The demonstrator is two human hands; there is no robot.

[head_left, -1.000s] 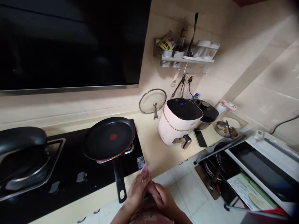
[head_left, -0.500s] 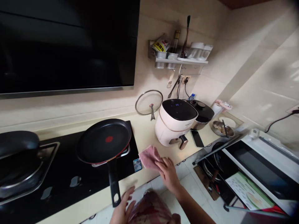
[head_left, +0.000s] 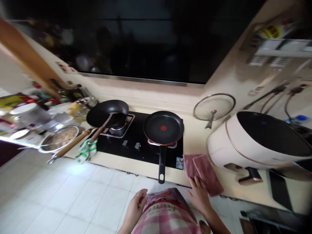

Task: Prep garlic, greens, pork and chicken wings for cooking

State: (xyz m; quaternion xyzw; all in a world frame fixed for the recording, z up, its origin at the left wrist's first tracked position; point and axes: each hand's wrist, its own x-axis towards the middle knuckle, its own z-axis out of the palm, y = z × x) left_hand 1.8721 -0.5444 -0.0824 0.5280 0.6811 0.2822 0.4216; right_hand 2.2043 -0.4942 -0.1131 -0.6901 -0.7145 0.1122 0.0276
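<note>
A pink cloth (head_left: 208, 174) lies spread on the counter, right of the stove. My right hand (head_left: 198, 193) rests with its fingertips on the cloth's lower edge, fingers apart. Beside my apron, my left hand (head_left: 137, 203) is held low in front of the counter, fingers curled loosely, with nothing visible in it. A black frying pan (head_left: 163, 128) with a red centre dot sits on the right burner, its handle pointing toward me between my hands.
A wok (head_left: 108, 113) stands on the left burner. Farther left are a metal bowl of food (head_left: 60, 138) and a green-striped cloth (head_left: 87, 150). A glass lid (head_left: 214, 107) leans on the wall near a white air fryer (head_left: 243, 146); a phone (head_left: 280, 188) lies right.
The view has turned left, bringing the wok and left counter in. The pink cloth, bunched under my right hand before, now lies flatter on the counter, with my fingers on its edge.
</note>
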